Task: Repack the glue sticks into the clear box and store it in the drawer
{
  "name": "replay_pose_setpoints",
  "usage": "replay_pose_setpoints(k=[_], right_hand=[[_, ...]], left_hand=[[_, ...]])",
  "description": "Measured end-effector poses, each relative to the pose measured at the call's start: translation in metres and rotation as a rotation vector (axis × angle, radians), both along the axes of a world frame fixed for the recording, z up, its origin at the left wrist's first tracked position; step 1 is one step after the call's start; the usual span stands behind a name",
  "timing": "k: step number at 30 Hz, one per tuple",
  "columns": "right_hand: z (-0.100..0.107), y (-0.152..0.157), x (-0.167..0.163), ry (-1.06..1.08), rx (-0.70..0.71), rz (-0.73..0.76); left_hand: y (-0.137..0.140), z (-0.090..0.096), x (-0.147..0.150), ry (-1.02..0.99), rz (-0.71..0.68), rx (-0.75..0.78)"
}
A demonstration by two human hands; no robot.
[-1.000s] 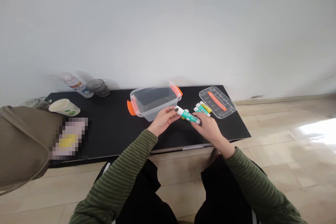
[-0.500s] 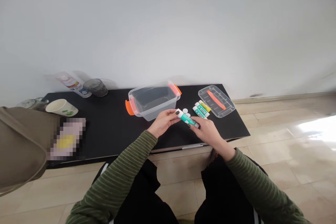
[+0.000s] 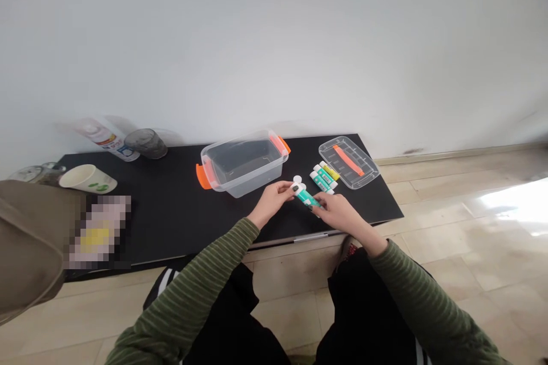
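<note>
Both my hands hold one glue stick (image 3: 307, 198) with a teal label and white end, low over the front part of the black table (image 3: 180, 211). My left hand (image 3: 273, 201) pinches its white end between thumb and fingers. Around the other end, the fingers of my right hand (image 3: 339, 212) are closed. Just behind the held stick are small white round pieces (image 3: 298, 179), apparently caps. Several more glue sticks (image 3: 322, 178), teal and one yellow, lie side by side beyond my right hand.
An open clear plastic box (image 3: 252, 177) with orange handles stands behind my left hand. Its clear lid (image 3: 363, 168) with an orange strip lies at the right. Leftward are a paper cup (image 3: 88, 178), a dark glass (image 3: 145, 144) and a spray can (image 3: 109, 140). A person's brown clothing (image 3: 29, 251) is at far left.
The view has shifted slightly, so the table and its things appear a little further left. Both hands still grip the glue stick, now slightly further right relative to the box.
</note>
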State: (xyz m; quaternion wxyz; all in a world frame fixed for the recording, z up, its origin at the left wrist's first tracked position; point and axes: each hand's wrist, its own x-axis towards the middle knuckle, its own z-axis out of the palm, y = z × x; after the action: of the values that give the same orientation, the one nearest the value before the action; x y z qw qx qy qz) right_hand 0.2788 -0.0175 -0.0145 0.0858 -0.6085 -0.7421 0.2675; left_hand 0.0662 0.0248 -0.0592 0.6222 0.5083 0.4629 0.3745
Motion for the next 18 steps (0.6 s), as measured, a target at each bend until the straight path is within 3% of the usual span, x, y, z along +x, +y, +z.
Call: replay_pose_setpoints(k=[4,7,11,18], right_hand=[[-0.007,0.013,0.001,-0.237,0.028,-0.143],[-0.011,0.021,0.0,-0.348,-0.005,-0.204],[-0.013,0.027,-0.007,-0.393,-0.033,-0.209],[-0.026,0.029,-0.022,-0.417,-0.012,-0.185]], left_hand=[[0.012,-0.006,0.01,0.606,0.013,0.483],[0.018,-0.015,0.02,0.842,-0.092,0.697],[0.023,-0.028,0.031,0.979,-0.156,0.788],[0.025,-0.031,0.032,0.994,-0.162,0.756]])
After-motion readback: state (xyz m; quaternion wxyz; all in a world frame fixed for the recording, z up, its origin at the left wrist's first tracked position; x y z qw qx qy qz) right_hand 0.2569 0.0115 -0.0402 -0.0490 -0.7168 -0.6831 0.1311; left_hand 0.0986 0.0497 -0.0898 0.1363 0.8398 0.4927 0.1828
